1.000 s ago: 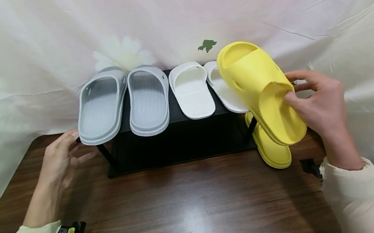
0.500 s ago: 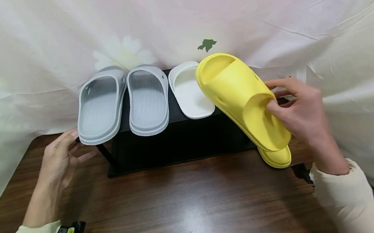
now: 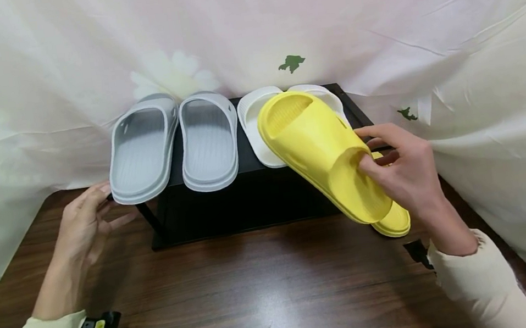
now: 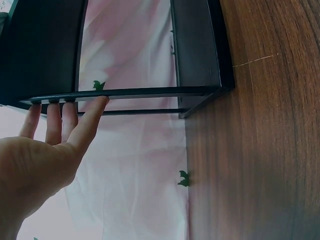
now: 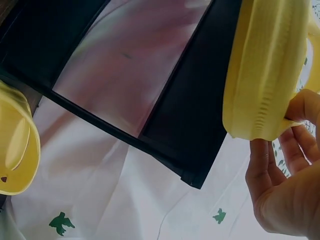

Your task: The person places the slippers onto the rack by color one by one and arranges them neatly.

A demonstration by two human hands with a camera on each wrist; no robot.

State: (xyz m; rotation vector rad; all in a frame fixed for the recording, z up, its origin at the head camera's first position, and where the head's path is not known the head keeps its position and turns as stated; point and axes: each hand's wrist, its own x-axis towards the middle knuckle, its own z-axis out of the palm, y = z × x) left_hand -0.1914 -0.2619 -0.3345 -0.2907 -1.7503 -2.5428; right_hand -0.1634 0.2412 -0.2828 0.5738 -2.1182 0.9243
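A yellow slipper [image 3: 312,141] is gripped at its heel end by my right hand [image 3: 405,167], thumb inside the opening and fingers beneath. It is tilted above the right part of a black shoe rack [image 3: 248,204], partly covering two white slippers [image 3: 254,126] on the top shelf. A second yellow slipper [image 3: 394,223] lies low at the rack's right side, partly hidden. My left hand [image 3: 82,221] is at the rack's left end; in the left wrist view its fairly straight fingertips touch the edge of the rack [image 4: 150,92].
Two grey slippers [image 3: 141,147] stand side by side on the left of the top shelf. The rack stands on a dark wooden surface [image 3: 260,292], against a pale floral cloth [image 3: 225,30] that also hangs at both sides.
My right hand has carried the yellow slipper left and slightly down, from beyond the rack's right end to over the white slippers. My left hand has stayed put.
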